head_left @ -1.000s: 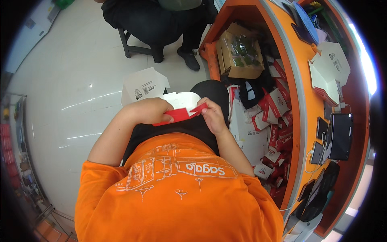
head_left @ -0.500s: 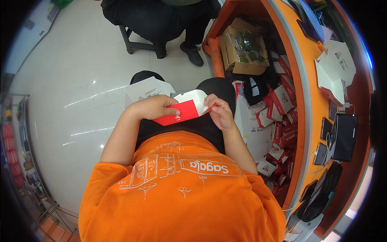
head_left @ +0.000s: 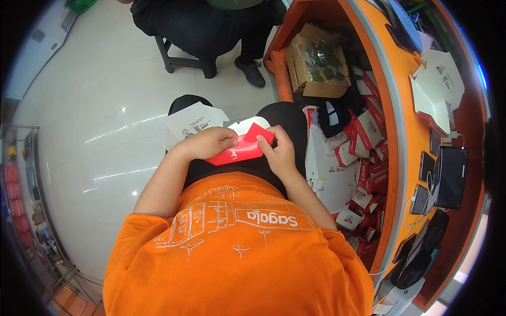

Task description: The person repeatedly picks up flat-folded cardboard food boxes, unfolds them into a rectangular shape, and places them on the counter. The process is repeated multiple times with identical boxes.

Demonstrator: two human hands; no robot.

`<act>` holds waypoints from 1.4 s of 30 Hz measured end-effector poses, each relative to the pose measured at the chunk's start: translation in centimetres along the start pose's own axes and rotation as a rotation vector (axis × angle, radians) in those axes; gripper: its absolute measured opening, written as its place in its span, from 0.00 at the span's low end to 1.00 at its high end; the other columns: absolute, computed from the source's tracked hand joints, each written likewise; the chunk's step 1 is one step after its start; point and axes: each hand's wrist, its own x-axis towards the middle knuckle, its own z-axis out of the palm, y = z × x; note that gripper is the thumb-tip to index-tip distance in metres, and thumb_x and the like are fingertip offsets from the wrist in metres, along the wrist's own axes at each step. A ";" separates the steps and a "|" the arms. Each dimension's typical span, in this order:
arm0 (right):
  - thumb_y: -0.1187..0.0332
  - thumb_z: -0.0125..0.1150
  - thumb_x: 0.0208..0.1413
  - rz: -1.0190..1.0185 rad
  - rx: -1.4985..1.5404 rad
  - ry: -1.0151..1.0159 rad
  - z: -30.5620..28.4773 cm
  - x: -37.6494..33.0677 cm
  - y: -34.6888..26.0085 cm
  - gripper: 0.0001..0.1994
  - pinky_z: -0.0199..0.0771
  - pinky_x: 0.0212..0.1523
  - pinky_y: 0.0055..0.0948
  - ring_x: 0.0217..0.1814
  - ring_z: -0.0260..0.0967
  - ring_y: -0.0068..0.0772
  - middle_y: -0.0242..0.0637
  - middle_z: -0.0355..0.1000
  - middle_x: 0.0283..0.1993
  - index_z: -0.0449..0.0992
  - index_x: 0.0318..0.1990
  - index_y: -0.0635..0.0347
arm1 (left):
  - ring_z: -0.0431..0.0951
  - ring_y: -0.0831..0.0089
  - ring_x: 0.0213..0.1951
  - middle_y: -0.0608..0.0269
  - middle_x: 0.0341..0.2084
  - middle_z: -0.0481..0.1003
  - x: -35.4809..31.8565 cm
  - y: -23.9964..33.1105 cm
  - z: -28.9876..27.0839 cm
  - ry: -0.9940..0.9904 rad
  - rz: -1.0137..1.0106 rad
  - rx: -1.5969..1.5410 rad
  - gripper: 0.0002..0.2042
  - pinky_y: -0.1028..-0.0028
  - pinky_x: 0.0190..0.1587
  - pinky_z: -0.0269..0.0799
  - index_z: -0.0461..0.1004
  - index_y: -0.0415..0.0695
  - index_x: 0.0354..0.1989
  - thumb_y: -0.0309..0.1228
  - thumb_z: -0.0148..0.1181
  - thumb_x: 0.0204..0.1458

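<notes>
Above my lap, both hands hold a red and white cardboard box (head_left: pixel 235 154), partly folded. My left hand (head_left: pixel 207 142) grips its left part, with the thumb on the red outer wall and the fingers behind it. At the right end, my right hand (head_left: pixel 279 151) pinches a red flap (head_left: pixel 259 133) that is folded inward over the wall. White inner card shows beyond the flap. A flat white printed carton sheet (head_left: pixel 196 122) rests on my left thigh, just beyond my left hand.
On my right, folded red and white boxes (head_left: pixel 369 131) are heaped beneath an orange counter (head_left: pixel 399 92). A brown carton (head_left: pixel 316 87) with bagged green contents stands behind them. Phones and a tablet (head_left: pixel 451 178) lie on the counter. A person in dark trousers (head_left: pixel 211 31) sits on a stool ahead.
My right hand has bent the right-hand flap inward, leftward over the red wall; before, it stuck out to the right. My left hand keeps its hold.
</notes>
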 end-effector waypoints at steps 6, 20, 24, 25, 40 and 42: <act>0.73 0.63 0.48 -0.249 -0.148 0.020 -0.2 0.1 0.1 0.06 0.65 0.32 0.32 0.30 0.65 0.38 0.39 0.67 0.30 0.72 0.32 0.63 | 0.72 0.71 0.32 0.58 0.28 0.76 0.1 -0.2 0.5 -0.017 0.042 -0.116 0.12 0.72 0.38 0.68 0.73 0.39 0.42 0.35 0.52 0.58; 0.76 0.64 0.46 -0.419 -0.143 -0.009 -0.4 -0.8 0.2 0.08 0.67 0.30 0.32 0.29 0.66 0.40 0.41 0.67 0.28 0.71 0.32 0.64 | 0.71 0.77 0.35 0.63 0.31 0.74 0.4 -1.2 1.0 -0.223 0.037 -0.301 0.12 0.76 0.41 0.67 0.71 0.38 0.45 0.30 0.50 0.56; 0.72 0.65 0.46 -0.414 -0.132 -0.038 0.2 -1.0 0.7 0.08 0.69 0.32 0.34 0.30 0.67 0.43 0.40 0.69 0.29 0.71 0.32 0.62 | 0.71 0.76 0.33 0.62 0.29 0.74 0.0 -0.8 0.1 -0.232 0.034 -0.155 0.12 0.76 0.40 0.68 0.72 0.39 0.43 0.30 0.51 0.54; 0.72 0.65 0.47 -0.414 -0.122 -0.052 0.5 -1.2 0.7 0.08 0.69 0.31 0.34 0.30 0.68 0.43 0.40 0.69 0.29 0.71 0.32 0.62 | 0.72 0.76 0.33 0.62 0.29 0.75 -0.3 -0.5 -0.2 -0.223 0.027 -0.082 0.11 0.76 0.40 0.68 0.73 0.39 0.43 0.30 0.52 0.53; 0.74 0.65 0.49 -0.280 -0.055 -0.153 0.1 -0.9 1.7 0.08 0.67 0.31 0.26 0.29 0.68 0.33 0.38 0.69 0.29 0.70 0.32 0.63 | 0.70 0.78 0.26 0.65 0.22 0.74 -0.1 -0.8 -0.7 -0.309 -0.051 0.017 0.08 0.75 0.33 0.67 0.74 0.38 0.32 0.29 0.54 0.47; 0.72 0.65 0.49 -0.292 -0.071 -0.186 -0.1 -0.7 1.5 0.08 0.67 0.31 0.28 0.29 0.68 0.35 0.39 0.69 0.29 0.70 0.31 0.62 | 0.69 0.78 0.26 0.65 0.21 0.73 0.0 -1.1 -0.1 -0.297 0.004 -0.054 0.07 0.74 0.32 0.66 0.73 0.38 0.31 0.28 0.53 0.47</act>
